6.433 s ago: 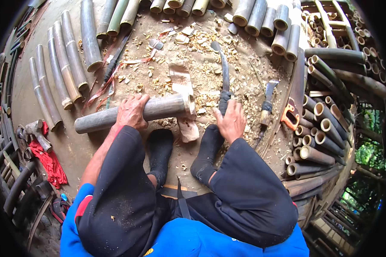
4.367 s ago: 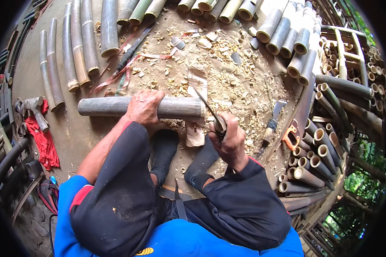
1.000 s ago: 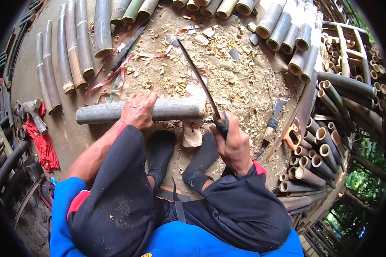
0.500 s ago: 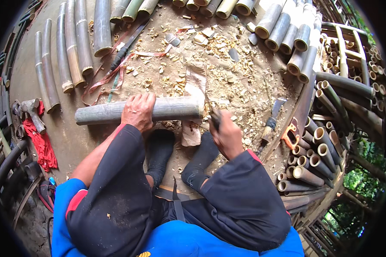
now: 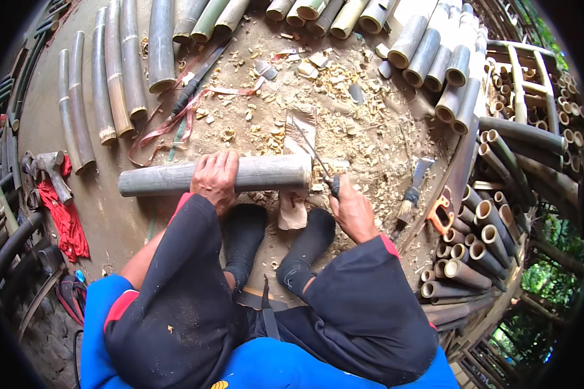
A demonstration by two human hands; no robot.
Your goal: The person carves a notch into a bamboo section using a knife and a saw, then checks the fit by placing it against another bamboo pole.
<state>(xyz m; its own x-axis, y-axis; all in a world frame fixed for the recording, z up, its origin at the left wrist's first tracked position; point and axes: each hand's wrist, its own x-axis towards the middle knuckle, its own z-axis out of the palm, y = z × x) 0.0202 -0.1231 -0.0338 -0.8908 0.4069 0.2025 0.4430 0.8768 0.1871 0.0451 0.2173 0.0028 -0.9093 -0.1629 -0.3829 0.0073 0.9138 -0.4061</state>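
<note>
A grey bamboo tube (image 5: 266, 172) lies crosswise before me, its right end resting on a wooden block (image 5: 293, 212). My left hand (image 5: 215, 180) is wrapped over the tube's middle from above. Just past its right end, my right hand (image 5: 355, 211) grips the dark handle of a knife (image 5: 318, 155). The thin blade slants away up and to the left, beside the tube's cut end. Whether blade and bamboo touch I cannot tell. My dark-covered feet (image 5: 310, 233) stand on either side of the block's near end.
Pale wood chips (image 5: 357, 139) litter the ground. A broad-bladed tool (image 5: 412, 191) and an orange-handled saw (image 5: 440, 214) lie to the right, beside stacked bamboo (image 5: 480, 253). Further off are a long knife (image 5: 198, 81) and bamboo lengths (image 5: 162, 45). At left sit a hammer (image 5: 55, 175) and red cloth (image 5: 65, 223).
The knife has turned, so its blade now shows pointing away to the upper left. My right hand has shifted slightly right. My left hand keeps its hold on the bamboo tube.
</note>
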